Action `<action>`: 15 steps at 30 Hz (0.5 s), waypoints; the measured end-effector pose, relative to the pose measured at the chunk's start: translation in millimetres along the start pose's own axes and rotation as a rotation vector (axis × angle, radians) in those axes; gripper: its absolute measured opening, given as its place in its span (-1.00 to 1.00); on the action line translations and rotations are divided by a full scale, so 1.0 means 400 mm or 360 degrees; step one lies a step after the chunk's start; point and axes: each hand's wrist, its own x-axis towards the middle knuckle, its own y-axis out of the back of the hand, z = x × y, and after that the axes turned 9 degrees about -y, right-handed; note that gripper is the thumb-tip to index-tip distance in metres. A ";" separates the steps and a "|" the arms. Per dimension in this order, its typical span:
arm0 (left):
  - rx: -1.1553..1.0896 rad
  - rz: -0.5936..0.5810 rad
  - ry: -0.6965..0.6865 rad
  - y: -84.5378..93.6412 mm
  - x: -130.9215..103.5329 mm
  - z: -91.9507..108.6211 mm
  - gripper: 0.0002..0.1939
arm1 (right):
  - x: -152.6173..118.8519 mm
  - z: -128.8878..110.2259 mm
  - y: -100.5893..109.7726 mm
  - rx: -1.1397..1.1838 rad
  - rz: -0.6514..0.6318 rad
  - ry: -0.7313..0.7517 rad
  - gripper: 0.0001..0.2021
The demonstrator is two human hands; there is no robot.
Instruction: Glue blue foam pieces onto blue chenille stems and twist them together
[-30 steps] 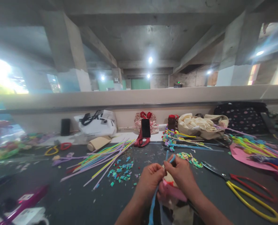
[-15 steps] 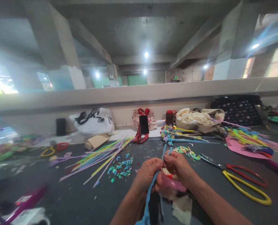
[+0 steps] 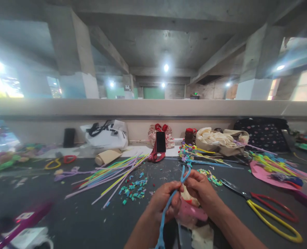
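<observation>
My left hand (image 3: 164, 200) and my right hand (image 3: 200, 188) meet low in the middle of the head view, both pinching a blue pipe cleaner (image 3: 169, 204). Its top end is crossed into a small loop above my fingertips, and its long tail hangs down past my left wrist. A pink piece (image 3: 192, 212) lies under my right hand, partly hidden. Small cut bits (image 3: 134, 190) in teal lie on the dark table (image 3: 78, 214) just left of my hands.
Large scissors (image 3: 270, 214) with yellow and red handles lie to the right. A fan of coloured pipe cleaners (image 3: 112, 174) lies to the left. A phone (image 3: 160, 141) stands at the back with bags (image 3: 105, 136), a jar (image 3: 189, 136) and finished flowers (image 3: 192, 154).
The pipe cleaner's top ends have been crossed and now stick up higher above my fingers. My hands stay together; the camera has tilted slightly.
</observation>
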 end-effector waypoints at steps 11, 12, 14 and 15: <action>0.0009 -0.0104 0.0051 -0.009 -0.005 -0.013 -0.76 | 0.006 0.012 0.017 0.0052 -0.0183 -0.0151 -0.74; 0.0036 -0.0084 0.0031 -0.009 -0.004 -0.014 -0.77 | 0.006 0.010 0.014 0.0036 -0.0155 -0.0141 -0.74; 0.0094 -0.0036 -0.0014 -0.010 -0.005 -0.013 -0.79 | 0.004 0.005 0.005 -0.0001 -0.0090 -0.0126 -0.74; 0.0180 0.0011 -0.0039 -0.012 -0.005 -0.012 -0.80 | 0.004 0.003 0.000 -0.0023 -0.0052 -0.0121 -0.74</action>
